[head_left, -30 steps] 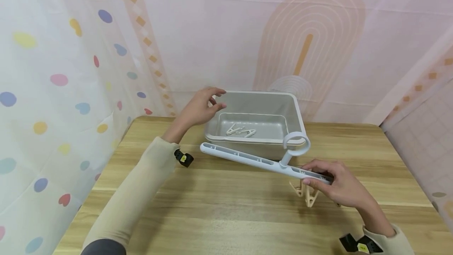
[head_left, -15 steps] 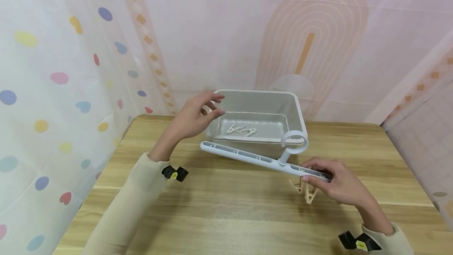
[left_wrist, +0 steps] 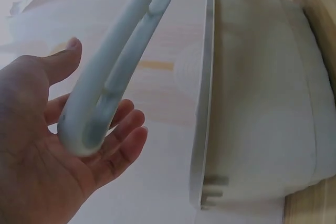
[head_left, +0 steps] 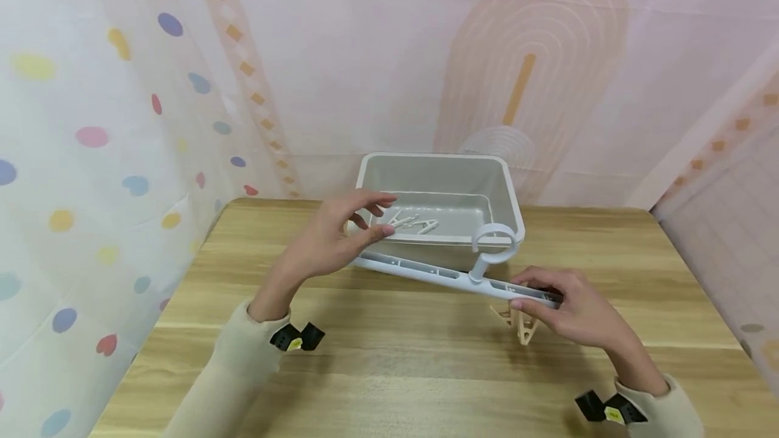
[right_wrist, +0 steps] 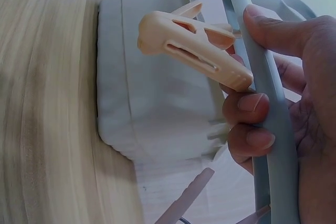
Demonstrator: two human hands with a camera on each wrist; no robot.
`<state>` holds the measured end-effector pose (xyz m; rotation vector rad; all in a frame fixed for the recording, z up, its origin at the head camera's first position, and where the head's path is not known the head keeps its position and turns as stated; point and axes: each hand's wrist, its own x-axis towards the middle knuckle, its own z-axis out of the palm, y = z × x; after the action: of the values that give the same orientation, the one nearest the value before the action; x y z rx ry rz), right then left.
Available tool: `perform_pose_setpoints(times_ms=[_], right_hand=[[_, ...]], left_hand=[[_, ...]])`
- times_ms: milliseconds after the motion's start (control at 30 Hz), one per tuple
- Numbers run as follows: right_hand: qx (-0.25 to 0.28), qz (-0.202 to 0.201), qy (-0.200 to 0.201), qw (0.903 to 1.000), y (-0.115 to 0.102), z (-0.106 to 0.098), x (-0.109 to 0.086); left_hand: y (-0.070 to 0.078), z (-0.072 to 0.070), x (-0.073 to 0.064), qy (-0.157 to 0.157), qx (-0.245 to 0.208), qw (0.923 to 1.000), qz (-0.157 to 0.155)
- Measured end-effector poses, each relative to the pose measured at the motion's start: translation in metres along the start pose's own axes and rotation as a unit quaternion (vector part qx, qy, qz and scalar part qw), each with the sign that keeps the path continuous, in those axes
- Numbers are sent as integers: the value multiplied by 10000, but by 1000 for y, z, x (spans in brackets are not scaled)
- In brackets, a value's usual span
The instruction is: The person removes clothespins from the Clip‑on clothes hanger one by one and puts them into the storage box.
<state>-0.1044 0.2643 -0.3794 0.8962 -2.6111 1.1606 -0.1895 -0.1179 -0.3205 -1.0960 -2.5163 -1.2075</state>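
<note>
My right hand (head_left: 575, 306) grips the right end of a pale blue hanger (head_left: 444, 276), a slotted bar with a hook rising from it. Peach clips (head_left: 525, 330) hang below the bar by that hand; one peach clip (right_wrist: 194, 45) shows large in the right wrist view. At the hanger's other end is my left hand (head_left: 325, 238), its thumb and fingers spread. In the left wrist view the bar's rounded end (left_wrist: 84, 135) lies in front of the palm and fingers, with the thumb apart from it. Contact there is unclear.
Behind the hanger stands a grey bin (head_left: 441, 174) on the wooden table (head_left: 389, 370). White clips (head_left: 426, 226) lie on its floor. A patterned cloth (head_left: 365, 73) hangs just behind the table and along its left side.
My left hand has come down and nearer from the bin's left rim to the hanger's left end. My right hand keeps its grip on the hanger, which has barely moved.
</note>
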Motion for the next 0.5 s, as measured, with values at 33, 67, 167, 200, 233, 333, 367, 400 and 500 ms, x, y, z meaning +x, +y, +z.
perform_pose_setpoints(times_ms=[33,67,167,200,233,333,367,400,500], right_hand=[[-4,-44,-5,10000,0,0,2],[0,-80,-22,10000,-1,1,3],[-2,-101,-77,9999,-3,2,6],[-26,-100,-91,9999,-3,2,7],[-33,-97,-113,9999,-4,2,7],[-91,-95,-148,9998,-5,3,8],[-107,-101,-147,9998,-5,3,8],[-122,-111,-150,9998,-5,4,8],[-225,-171,-147,9995,-6,5,8]], left_hand=[[1,1,-3,-12,29,10000,11],[3,3,-6,-27,56,10000,25],[7,8,-14,-82,202,9996,173],[9,10,-16,-93,261,9993,268],[10,12,-19,-97,317,9988,364],[15,18,-26,-136,572,9963,629],[16,20,-28,-166,653,9955,667],[17,22,-30,-198,735,9946,707],[21,26,-35,-312,1006,9921,685]])
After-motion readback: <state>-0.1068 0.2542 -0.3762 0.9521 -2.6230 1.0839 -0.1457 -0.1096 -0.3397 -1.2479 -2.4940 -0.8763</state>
